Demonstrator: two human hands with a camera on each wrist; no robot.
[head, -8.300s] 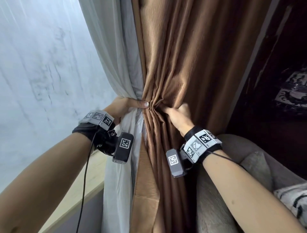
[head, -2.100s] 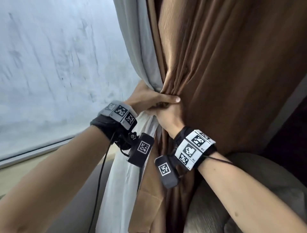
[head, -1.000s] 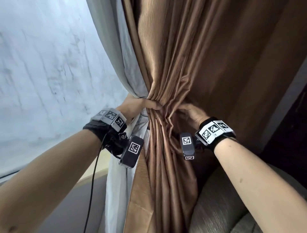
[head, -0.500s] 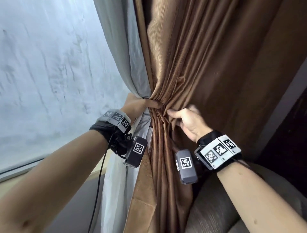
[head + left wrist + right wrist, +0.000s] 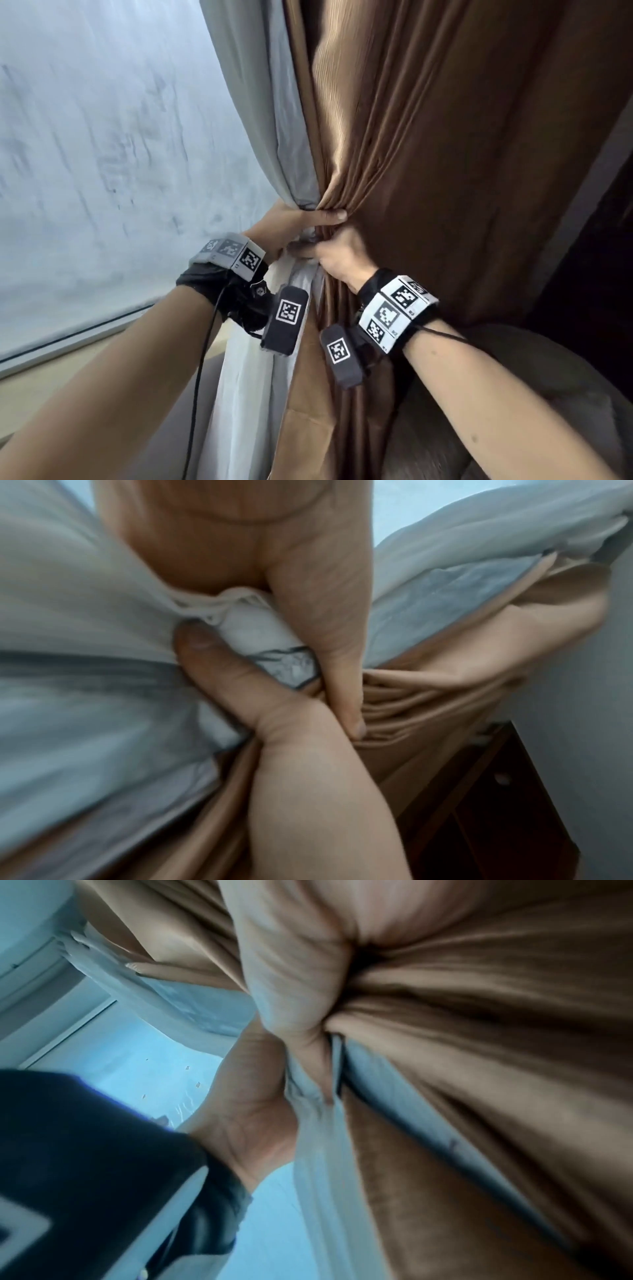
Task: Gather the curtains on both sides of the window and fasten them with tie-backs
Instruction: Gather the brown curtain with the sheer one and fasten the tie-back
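Beside the frosted window (image 5: pixel 102 154), a brown curtain (image 5: pixel 428 154) and its pale grey lining (image 5: pixel 270 113) are bunched together at mid-height. The left hand (image 5: pixel 291 224) wraps around the bunch, thumb laid across the brown folds. The right hand (image 5: pixel 337 255), just below and touching it, pinches the gathered fabric with curled fingers.

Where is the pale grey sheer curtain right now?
Head view: the pale grey sheer curtain hangs left of centre, between window glass and brown curtain, pinched by both hands.
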